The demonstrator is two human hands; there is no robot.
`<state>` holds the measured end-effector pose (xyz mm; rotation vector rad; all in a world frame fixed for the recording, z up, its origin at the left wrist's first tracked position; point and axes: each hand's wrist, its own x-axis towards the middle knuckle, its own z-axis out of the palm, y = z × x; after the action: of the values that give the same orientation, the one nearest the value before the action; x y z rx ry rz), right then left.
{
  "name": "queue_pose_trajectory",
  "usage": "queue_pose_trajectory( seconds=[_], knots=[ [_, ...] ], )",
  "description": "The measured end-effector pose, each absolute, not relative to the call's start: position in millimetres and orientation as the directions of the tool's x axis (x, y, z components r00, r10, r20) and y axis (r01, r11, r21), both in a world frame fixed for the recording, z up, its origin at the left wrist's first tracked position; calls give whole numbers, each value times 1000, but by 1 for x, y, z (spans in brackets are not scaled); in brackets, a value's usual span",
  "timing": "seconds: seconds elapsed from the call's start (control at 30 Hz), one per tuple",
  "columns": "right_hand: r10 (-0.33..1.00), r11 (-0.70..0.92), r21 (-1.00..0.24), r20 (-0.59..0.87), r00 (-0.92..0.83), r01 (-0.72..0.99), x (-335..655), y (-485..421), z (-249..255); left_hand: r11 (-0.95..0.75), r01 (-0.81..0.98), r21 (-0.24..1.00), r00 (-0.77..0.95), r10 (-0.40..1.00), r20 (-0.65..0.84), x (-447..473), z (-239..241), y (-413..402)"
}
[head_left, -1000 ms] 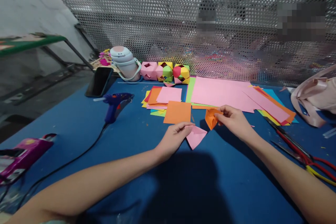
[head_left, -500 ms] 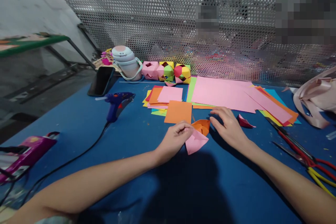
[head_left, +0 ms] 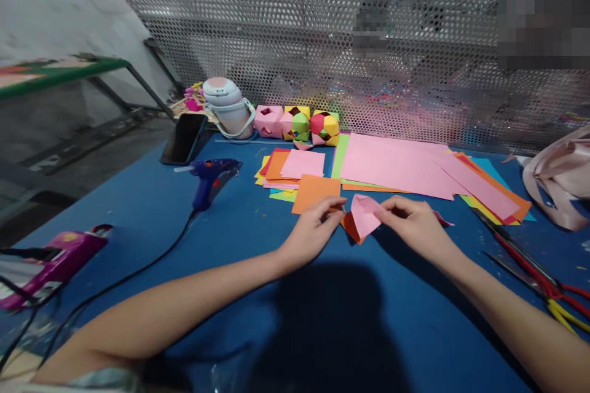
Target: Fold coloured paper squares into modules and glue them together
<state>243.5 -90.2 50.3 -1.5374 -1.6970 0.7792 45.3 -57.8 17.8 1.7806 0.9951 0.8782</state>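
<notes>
My left hand [head_left: 313, 230] and my right hand [head_left: 412, 224] meet over the blue table [head_left: 239, 239], just in front of an orange square sheet [head_left: 313, 191]. Between them a pink folded paper piece [head_left: 364, 215] stands tilted against an orange folded piece [head_left: 349, 228] that lies partly under it. My right hand's fingers pinch the pink piece at its right edge. The fingertips of my left hand are closed on the left corner of the orange piece. A small dark pink folded scrap [head_left: 443, 220] lies just behind my right hand.
Stacked coloured squares [head_left: 295, 166] and large pink sheets [head_left: 396, 163] lie behind the hands. Farther back stand paper cubes [head_left: 299, 123], a bottle [head_left: 228, 107] and a phone [head_left: 184, 138]. A blue glue gun [head_left: 209, 175] lies left, scissors [head_left: 539, 276] and a pink bag [head_left: 562, 178] right.
My right hand set the orange piece beside the pink one, opened, then closed on the pink piece. My left hand shifted from the pink piece to the orange one. Both pieces now touch.
</notes>
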Motion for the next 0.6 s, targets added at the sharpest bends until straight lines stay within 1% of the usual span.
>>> queue_pose_trajectory(
  seconds=[0.1, 0.17, 0.23, 0.33, 0.43, 0.53, 0.6],
  knots=[
    [999, 20, -885, 31, 16, 465, 253, -80, 47, -382, 372, 846, 512, 845, 156, 53, 11, -49],
    [1000, -6, -908, -6, 3, 418, 255, -78, 45, -435, 416, 799, 543, 823, 165, 56, 8, -46],
    [999, -17, -914, -31, -28, 405, 254, -79, 44, -444, 434, 784, 554, 818, 157, 56, 7, -45],
    [991, -26, -894, -81, -105, 448, 250, -83, 43, -442, 440, 781, 562, 814, 144, 56, 6, -43],
    [979, -30, -850, -130, -154, 527, 244, -87, 41, -465, 441, 768, 550, 816, 178, 55, 4, -43],
    [988, -11, -803, -100, -117, 596, 239, -89, 37, -443, 406, 799, 507, 837, 206, 55, 5, -45],
    [993, 18, -781, -58, -100, 624, 237, -90, 37, -368, 340, 865, 490, 855, 170, 55, 7, -48]
  ],
)
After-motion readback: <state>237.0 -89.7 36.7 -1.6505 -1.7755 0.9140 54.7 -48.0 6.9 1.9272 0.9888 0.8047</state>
